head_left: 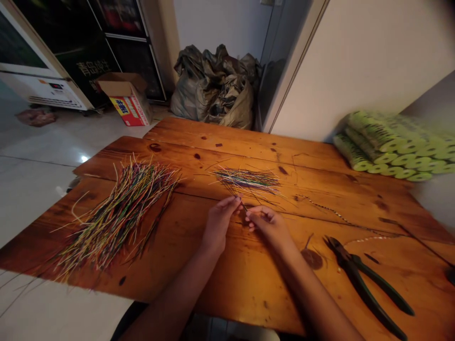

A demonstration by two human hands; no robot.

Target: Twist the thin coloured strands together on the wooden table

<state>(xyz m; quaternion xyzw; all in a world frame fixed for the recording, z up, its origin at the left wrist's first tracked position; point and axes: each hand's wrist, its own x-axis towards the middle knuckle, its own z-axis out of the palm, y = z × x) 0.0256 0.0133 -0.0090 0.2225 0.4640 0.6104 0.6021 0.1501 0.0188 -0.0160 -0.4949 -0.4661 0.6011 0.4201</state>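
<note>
My left hand [218, 221] and my right hand [267, 225] meet at the middle of a wooden table [249, 279]. Both pinch a thin wire [243, 207] between their fingertips. Just beyond the fingers lies a small bundle of coloured wires [249, 180]. A much bigger heap of coloured wires [117, 215] spreads over the left part of the table, apart from both hands. The wire in the fingers is too thin to tell its colour.
Dark-handled pliers [366, 284] lie at the right front. A twisted strand of wire [341, 220] runs across the right side. Green rolls [387, 147] are stacked at the far right by the wall. A cardboard box [128, 97] and stuffed bags [216, 87] stand on the floor beyond.
</note>
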